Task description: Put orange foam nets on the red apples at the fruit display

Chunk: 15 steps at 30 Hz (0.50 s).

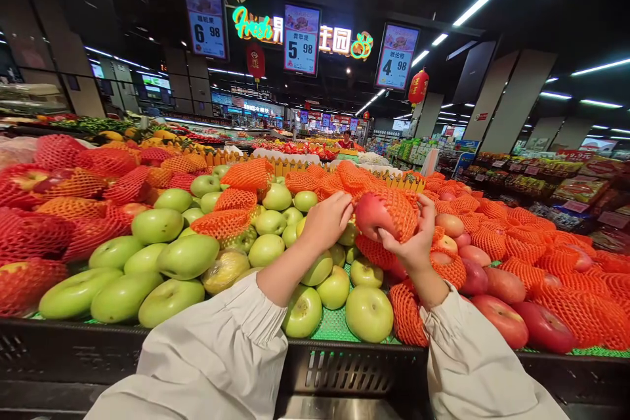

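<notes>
My right hand [416,243] is wrapped round a red apple [371,215] partly covered by an orange foam net [401,210], held above the display. My left hand [329,218] is just left of that apple, its fingers curled together; what they pinch, if anything, is hidden. Beneath both hands lie green apples [369,314], some loose and a few in orange nets. A netted fruit [408,315] rests by my right wrist. More red apples [499,320], bare or in nets, spread out to the right.
A black crate edge [344,367] runs along the front, with green matting [335,321] showing between fruits. Fruit in red nets [34,233] is heaped at left. A low yellow fence [394,178] stands behind. Price signs [301,39] hang overhead; packaged goods [581,190] fill shelves at right.
</notes>
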### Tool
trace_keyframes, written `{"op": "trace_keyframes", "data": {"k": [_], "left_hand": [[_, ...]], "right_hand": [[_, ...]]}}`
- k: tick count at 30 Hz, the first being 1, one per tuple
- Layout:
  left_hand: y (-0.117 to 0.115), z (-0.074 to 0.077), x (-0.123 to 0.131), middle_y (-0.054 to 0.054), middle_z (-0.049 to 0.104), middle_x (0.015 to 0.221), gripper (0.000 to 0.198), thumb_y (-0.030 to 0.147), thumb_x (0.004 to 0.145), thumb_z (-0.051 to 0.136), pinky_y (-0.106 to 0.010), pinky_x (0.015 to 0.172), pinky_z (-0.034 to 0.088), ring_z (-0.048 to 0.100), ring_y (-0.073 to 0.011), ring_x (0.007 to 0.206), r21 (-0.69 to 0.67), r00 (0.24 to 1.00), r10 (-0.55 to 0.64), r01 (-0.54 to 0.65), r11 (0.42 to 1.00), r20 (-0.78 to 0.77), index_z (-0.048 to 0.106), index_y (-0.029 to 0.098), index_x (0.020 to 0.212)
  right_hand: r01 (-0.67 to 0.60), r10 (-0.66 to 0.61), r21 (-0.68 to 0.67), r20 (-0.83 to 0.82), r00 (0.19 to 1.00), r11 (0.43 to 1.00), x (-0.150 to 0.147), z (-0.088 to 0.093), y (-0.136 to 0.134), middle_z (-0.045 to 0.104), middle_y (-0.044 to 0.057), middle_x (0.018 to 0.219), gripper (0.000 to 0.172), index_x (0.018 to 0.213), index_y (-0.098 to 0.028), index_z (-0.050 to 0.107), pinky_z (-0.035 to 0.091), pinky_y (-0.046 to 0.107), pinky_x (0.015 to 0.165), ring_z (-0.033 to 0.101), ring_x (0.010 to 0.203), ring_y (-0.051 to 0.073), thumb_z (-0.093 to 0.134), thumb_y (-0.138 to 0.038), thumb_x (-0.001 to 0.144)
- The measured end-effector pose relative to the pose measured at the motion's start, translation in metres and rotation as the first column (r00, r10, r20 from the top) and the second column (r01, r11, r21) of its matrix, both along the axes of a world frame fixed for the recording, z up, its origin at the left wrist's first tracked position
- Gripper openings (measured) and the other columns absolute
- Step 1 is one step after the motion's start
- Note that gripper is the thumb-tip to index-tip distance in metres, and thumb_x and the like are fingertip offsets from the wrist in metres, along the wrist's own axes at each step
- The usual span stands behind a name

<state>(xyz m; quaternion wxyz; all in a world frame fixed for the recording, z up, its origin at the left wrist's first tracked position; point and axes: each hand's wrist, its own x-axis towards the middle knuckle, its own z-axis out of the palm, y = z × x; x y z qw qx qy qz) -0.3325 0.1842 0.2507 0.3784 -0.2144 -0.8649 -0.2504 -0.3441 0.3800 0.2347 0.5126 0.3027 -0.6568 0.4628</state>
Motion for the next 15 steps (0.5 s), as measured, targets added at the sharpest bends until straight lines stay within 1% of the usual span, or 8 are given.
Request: {"op": "trace_keyframes", "data": {"k": [2,4,5,7,9,10,12,15], "left_hand": [[0.002,0.000,0.004,-0.006,0.060,0.085,0.028,0.028,0.103,0.039,-0.031,0.067,0.040,0.056,-0.0214,0.075,0.065,0.994,0.084,-0.080,0.995,-0.074,0.058,0.021,0.083],[0.001,0.001,0.009,-0.006,0.061,0.084,0.035,0.033,0.105,0.036,-0.031,0.068,0.040,0.057,-0.0208,0.076,0.137,0.979,0.126,-0.104,0.985,-0.163,0.061,0.020,0.084],[0.000,0.001,0.010,-0.007,0.062,0.087,0.036,0.034,0.105,0.036,-0.031,0.070,0.042,0.059,-0.0209,0.080,0.167,0.969,0.128,-0.094,0.981,-0.209,0.064,0.020,0.088],[-0.003,0.001,0.012,-0.009,0.066,0.098,0.036,0.033,0.105,0.036,-0.032,0.080,0.047,0.062,-0.0216,0.091,0.207,0.949,0.101,-0.040,0.978,-0.298,0.070,0.020,0.103],[-0.005,0.000,0.012,-0.010,0.069,0.110,0.036,0.029,0.103,0.038,-0.034,0.092,0.048,0.064,-0.0225,0.103,0.209,0.940,0.045,0.029,0.978,-0.340,0.070,0.021,0.119],[-0.005,-0.001,0.010,-0.010,0.071,0.114,0.036,0.026,0.103,0.039,-0.035,0.095,0.049,0.065,-0.0228,0.106,0.201,0.942,0.018,0.053,0.978,-0.335,0.069,0.021,0.122],[-0.005,-0.003,0.007,-0.010,0.074,0.113,0.035,0.024,0.102,0.041,-0.036,0.094,0.051,0.068,-0.0235,0.105,0.189,0.956,-0.006,0.065,0.980,-0.295,0.070,0.019,0.120],[-0.002,-0.003,0.003,-0.011,0.077,0.109,0.031,0.024,0.100,0.044,-0.038,0.090,0.054,0.071,-0.0251,0.100,0.197,0.966,-0.010,0.062,0.979,-0.257,0.072,0.018,0.113]], "right_hand": [[-0.035,0.034,0.003,0.058,0.998,0.999,-0.001,0.002,0.000,0.051,0.011,0.122,0.082,0.128,-0.023,0.039,0.050,0.052,0.104,0.059,0.112,0.031,0.076,-0.046,0.059],[-0.085,0.080,0.052,0.096,0.992,0.995,0.001,0.004,-0.002,0.048,0.013,0.132,0.089,0.134,-0.023,0.035,0.050,0.051,0.106,0.060,0.115,0.030,0.079,-0.042,0.059],[-0.101,0.093,0.085,0.099,0.991,0.991,0.004,0.005,-0.003,0.045,0.015,0.138,0.094,0.138,-0.024,0.032,0.051,0.051,0.106,0.061,0.117,0.030,0.080,-0.039,0.058],[-0.097,0.086,0.159,0.074,0.994,0.982,0.009,0.007,-0.004,0.039,0.016,0.150,0.106,0.146,-0.026,0.027,0.051,0.052,0.107,0.059,0.123,0.032,0.083,-0.035,0.056],[-0.069,0.062,0.220,0.042,0.997,0.973,0.013,0.009,-0.003,0.039,0.015,0.154,0.109,0.150,-0.028,0.028,0.049,0.055,0.109,0.056,0.129,0.035,0.083,-0.033,0.056],[-0.063,0.056,0.236,0.032,0.998,0.970,0.013,0.009,-0.003,0.043,0.014,0.153,0.106,0.150,-0.028,0.032,0.048,0.056,0.111,0.055,0.132,0.035,0.083,-0.032,0.058],[-0.074,0.069,0.228,0.031,0.997,0.971,0.012,0.009,-0.003,0.052,0.011,0.147,0.092,0.146,-0.027,0.042,0.046,0.056,0.114,0.054,0.133,0.034,0.079,-0.032,0.062],[-0.075,0.070,0.142,0.035,0.997,0.987,0.009,0.008,-0.004,0.061,0.010,0.138,0.076,0.137,-0.025,0.053,0.045,0.055,0.115,0.058,0.130,0.033,0.077,-0.032,0.065]]}}
